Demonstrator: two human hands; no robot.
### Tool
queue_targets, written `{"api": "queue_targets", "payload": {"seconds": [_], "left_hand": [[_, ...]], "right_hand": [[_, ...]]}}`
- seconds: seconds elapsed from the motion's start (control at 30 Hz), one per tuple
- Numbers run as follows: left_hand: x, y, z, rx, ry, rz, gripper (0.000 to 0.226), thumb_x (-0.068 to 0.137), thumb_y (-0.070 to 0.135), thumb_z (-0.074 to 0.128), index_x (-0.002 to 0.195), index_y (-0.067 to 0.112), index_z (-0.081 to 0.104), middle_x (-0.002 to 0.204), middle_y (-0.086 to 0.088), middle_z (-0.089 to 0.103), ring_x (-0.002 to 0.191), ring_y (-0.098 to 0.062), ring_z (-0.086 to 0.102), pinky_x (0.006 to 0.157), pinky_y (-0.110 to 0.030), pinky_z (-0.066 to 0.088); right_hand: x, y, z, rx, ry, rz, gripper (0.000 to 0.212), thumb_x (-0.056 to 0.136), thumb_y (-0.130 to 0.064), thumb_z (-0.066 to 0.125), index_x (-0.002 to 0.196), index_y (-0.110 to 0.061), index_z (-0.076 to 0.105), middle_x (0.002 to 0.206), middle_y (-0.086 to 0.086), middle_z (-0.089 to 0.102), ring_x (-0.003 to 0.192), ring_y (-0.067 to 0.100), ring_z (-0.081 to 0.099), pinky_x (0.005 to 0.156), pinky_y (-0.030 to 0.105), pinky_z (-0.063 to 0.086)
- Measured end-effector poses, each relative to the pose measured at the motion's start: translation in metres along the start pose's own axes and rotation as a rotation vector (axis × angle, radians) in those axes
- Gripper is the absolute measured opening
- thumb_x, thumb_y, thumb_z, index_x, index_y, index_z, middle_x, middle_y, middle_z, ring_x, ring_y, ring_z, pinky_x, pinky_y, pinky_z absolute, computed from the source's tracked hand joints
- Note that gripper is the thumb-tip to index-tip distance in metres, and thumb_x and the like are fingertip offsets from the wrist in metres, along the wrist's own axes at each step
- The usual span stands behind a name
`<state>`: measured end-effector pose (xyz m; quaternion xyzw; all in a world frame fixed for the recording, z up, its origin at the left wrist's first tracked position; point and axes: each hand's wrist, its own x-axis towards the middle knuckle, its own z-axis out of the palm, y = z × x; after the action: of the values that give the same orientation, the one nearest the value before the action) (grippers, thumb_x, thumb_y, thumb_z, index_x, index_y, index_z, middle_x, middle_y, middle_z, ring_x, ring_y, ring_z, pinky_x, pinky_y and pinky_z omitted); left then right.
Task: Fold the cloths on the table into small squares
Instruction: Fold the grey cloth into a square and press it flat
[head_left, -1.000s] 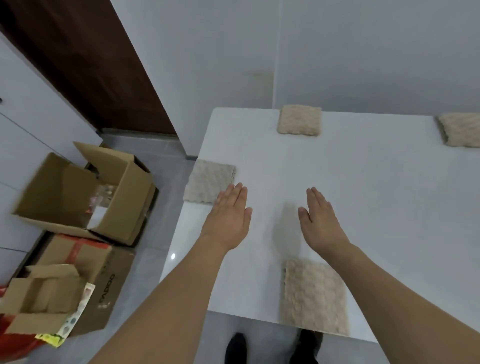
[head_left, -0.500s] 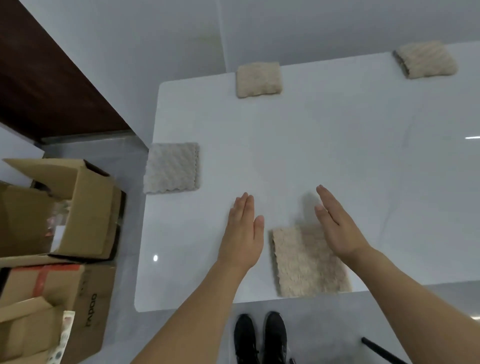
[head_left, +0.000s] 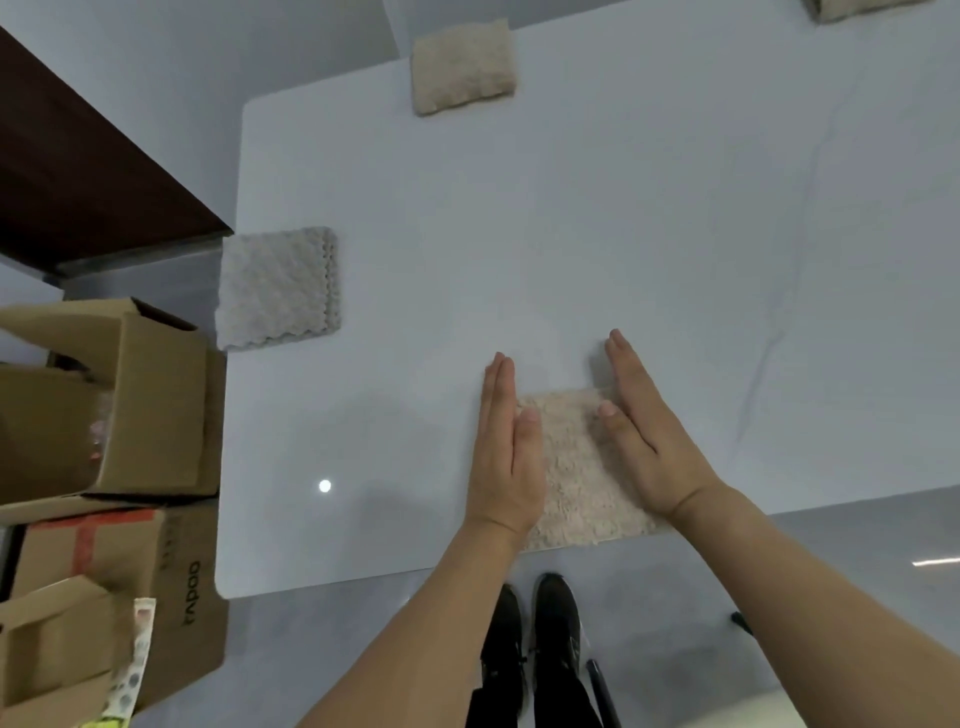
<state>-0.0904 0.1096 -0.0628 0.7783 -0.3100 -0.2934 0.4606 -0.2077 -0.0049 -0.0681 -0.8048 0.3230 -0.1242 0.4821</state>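
Note:
A folded beige cloth (head_left: 579, 467) lies at the near edge of the white table (head_left: 519, 234). My left hand (head_left: 506, 447) stands on its edge along the cloth's left side, fingers straight. My right hand (head_left: 647, 441) lies against the cloth's right side, fingers straight, thumb over the cloth. A folded grey-white cloth (head_left: 278, 288) sits at the table's left edge, slightly overhanging. Another folded beige cloth (head_left: 464, 65) lies at the far edge. A further folded cloth (head_left: 852, 8) peeks in at the top right.
Open cardboard boxes (head_left: 104, 395) stand on the floor left of the table, with a taped box (head_left: 109, 566) nearer me. A dark wooden door (head_left: 78, 171) is at the far left. My black shoes (head_left: 535, 634) show below the table edge.
The view has tilted down and shifted toward the near cloth. Both hands have drawn back from the bare table and closed in on the two sides of the near beige cloth.

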Motion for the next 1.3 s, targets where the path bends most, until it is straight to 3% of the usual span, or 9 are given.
{"api": "queue_targets", "payload": {"seconds": [0.1,0.17,0.27,0.37,0.63,0.83,1.17,1.3], "left_hand": [[0.002,-0.007,0.0,0.104,-0.021,0.036,0.053,0.106,0.032,0.024,0.157,0.024,0.012,0.164,0.015,0.006,0.148,0.007,-0.001,0.118,-0.011,0.003],[0.005,-0.016,0.0,0.308,-0.033,0.099,0.053,0.107,0.032,0.021,0.157,0.018,0.014,0.165,0.007,0.008,0.15,0.0,-0.003,0.122,-0.021,0.003],[0.007,-0.026,0.0,0.665,-0.019,0.187,0.062,0.104,0.039,0.007,0.155,0.008,0.023,0.164,-0.005,0.017,0.153,-0.016,0.003,0.125,-0.038,0.004],[0.01,-0.029,-0.001,0.779,-0.008,0.217,0.072,0.1,0.043,-0.006,0.155,0.007,0.025,0.164,-0.007,0.018,0.153,-0.02,0.005,0.124,-0.04,0.002],[0.015,-0.028,-0.003,0.907,-0.101,0.217,0.064,0.1,0.037,0.01,0.156,0.005,0.017,0.165,-0.01,0.01,0.153,-0.022,0.0,0.124,-0.043,0.004],[0.033,-0.036,-0.022,0.945,-0.226,0.407,0.065,0.101,0.038,0.023,0.154,0.0,0.021,0.163,-0.016,0.015,0.153,-0.025,0.008,0.124,-0.045,0.011],[0.038,-0.038,-0.025,0.948,-0.278,0.408,0.068,0.1,0.041,0.014,0.157,0.003,0.007,0.166,-0.012,-0.001,0.153,-0.021,-0.007,0.124,-0.042,-0.002],[0.038,-0.039,-0.025,0.939,-0.283,0.435,0.069,0.1,0.043,0.009,0.156,0.003,0.008,0.165,-0.012,0.001,0.153,-0.021,-0.006,0.124,-0.04,-0.003]], "right_hand": [[0.002,0.003,0.003,-0.167,-0.007,-0.036,0.063,0.099,-0.046,0.019,0.154,-0.019,0.007,0.161,-0.009,-0.002,0.145,-0.005,-0.005,0.119,0.018,-0.003],[0.004,0.008,0.006,-0.35,-0.002,-0.057,0.061,0.101,-0.041,0.018,0.154,-0.014,0.008,0.161,-0.003,0.0,0.147,0.0,-0.005,0.119,0.02,-0.005],[0.006,0.015,0.011,-0.586,0.048,-0.01,0.061,0.101,-0.037,0.015,0.154,-0.009,0.009,0.162,0.005,0.004,0.149,0.014,-0.002,0.12,0.031,-0.006],[0.01,0.015,0.015,-0.707,0.088,0.052,0.062,0.1,-0.037,0.016,0.154,-0.007,0.013,0.162,0.009,0.008,0.15,0.021,0.002,0.12,0.04,-0.006],[0.01,0.011,0.018,-0.773,0.086,0.1,0.063,0.099,-0.039,0.013,0.154,-0.007,0.015,0.161,0.01,0.01,0.149,0.023,0.005,0.121,0.044,0.001],[0.012,0.014,0.017,-0.789,0.084,0.098,0.064,0.099,-0.041,0.009,0.154,-0.008,0.016,0.162,0.008,0.01,0.15,0.02,0.004,0.121,0.042,0.001],[0.011,0.013,0.017,-0.764,0.104,0.093,0.065,0.098,-0.044,0.008,0.154,-0.011,0.015,0.162,0.005,0.008,0.149,0.016,0.0,0.121,0.038,-0.002],[0.01,0.017,0.016,-0.68,0.135,0.076,0.065,0.098,-0.045,0.009,0.155,-0.014,0.013,0.162,0.001,0.006,0.148,0.009,-0.001,0.12,0.03,-0.007]]}}
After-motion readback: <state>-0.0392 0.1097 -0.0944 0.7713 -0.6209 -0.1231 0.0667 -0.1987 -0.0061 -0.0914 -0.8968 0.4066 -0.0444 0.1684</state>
